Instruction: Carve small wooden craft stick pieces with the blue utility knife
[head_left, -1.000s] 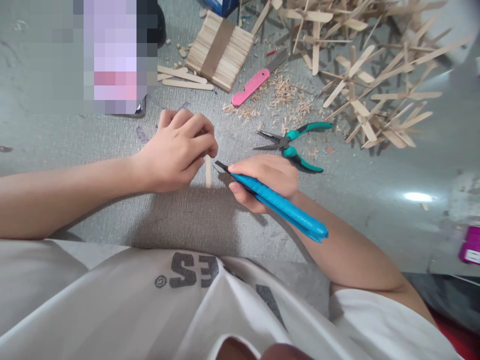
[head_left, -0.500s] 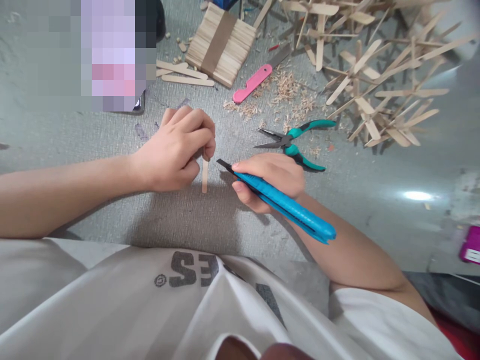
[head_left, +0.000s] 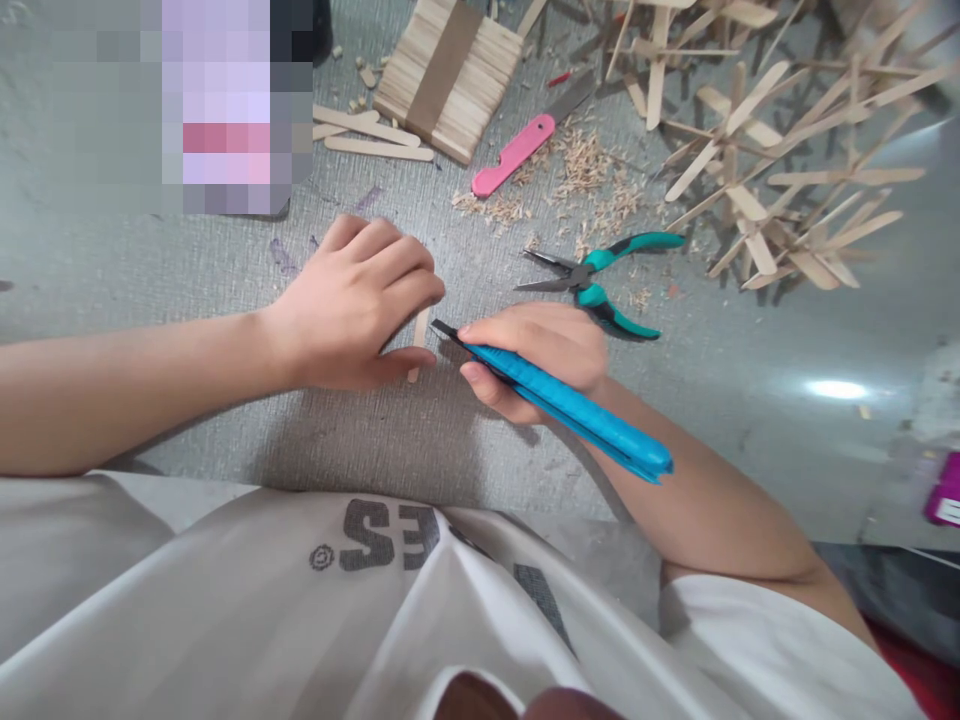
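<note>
My left hand [head_left: 352, 300] rests over a wooden craft stick [head_left: 422, 328], its fingers curved across the stick's upper part and its thumb over the lower part. The stick's far end is hidden under the fingers. My right hand [head_left: 544, 345] is closed around a blue box cutter [head_left: 577, 405], thumb along its front. The cutter's short dark blade points left and sits close to the stick; whether they touch I cannot tell. Just beyond my right hand lie needle-nose pliers [head_left: 581, 278] with teal handles, jaws spread.
A banded bundle of craft sticks [head_left: 450, 80] lies at the back, with loose sticks [head_left: 375, 148] beside it. Wood shavings [head_left: 589, 165] surround a pink-handled folding saw [head_left: 517, 155]. Star-shaped stick assemblies [head_left: 750, 150] pile up at the far right. A purple object [head_left: 946, 488] is at the right edge.
My left hand has opened out from a tight pinch, its thumb moving right over the stick. The stick has tilted slightly. The box cutter is still in my right hand, nearly unmoved.
</note>
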